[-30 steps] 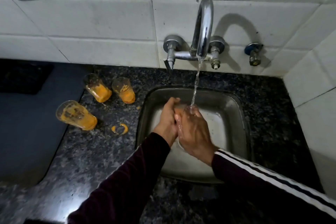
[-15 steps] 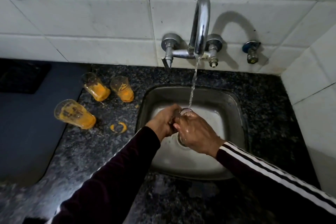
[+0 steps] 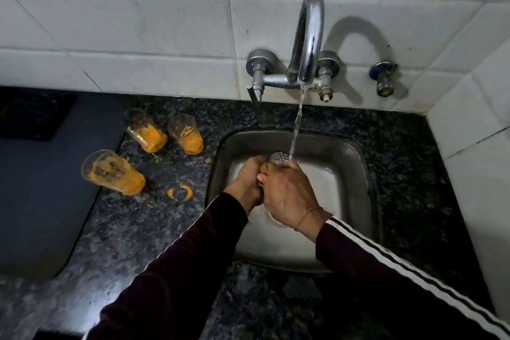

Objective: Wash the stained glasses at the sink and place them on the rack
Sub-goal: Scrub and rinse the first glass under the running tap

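While water (image 3: 296, 130) runs from the tap (image 3: 308, 38) into the sink (image 3: 356, 168), a glass (image 3: 277, 158) is held between both hands over the basin. Only its rim shows, at the top of the grip, directly under the stream; the rest of the glass is hidden by the fingers.

The right hand (image 3: 288, 196) is wrapped around the glass from the right side, fingers curled closed over it, back of the hand facing the camera and wet. A thin band sits on that wrist. The left hand (image 3: 248, 176) is closed against the glass from the left side, its fingers pressed up to those of the right hand. Whether the left fingers reach inside the glass cannot be told.

Three stained glasses stand on the dark speckled bench (image 3: 124, 229), left of the sink and well apart from the hands: a near glass (image 3: 113, 172), a back-left glass (image 3: 145, 130) and a back-right glass (image 3: 186, 134), all coated with orange residue. An orange ring mark (image 3: 180, 193) lies on the bench between the near glass and the sink.
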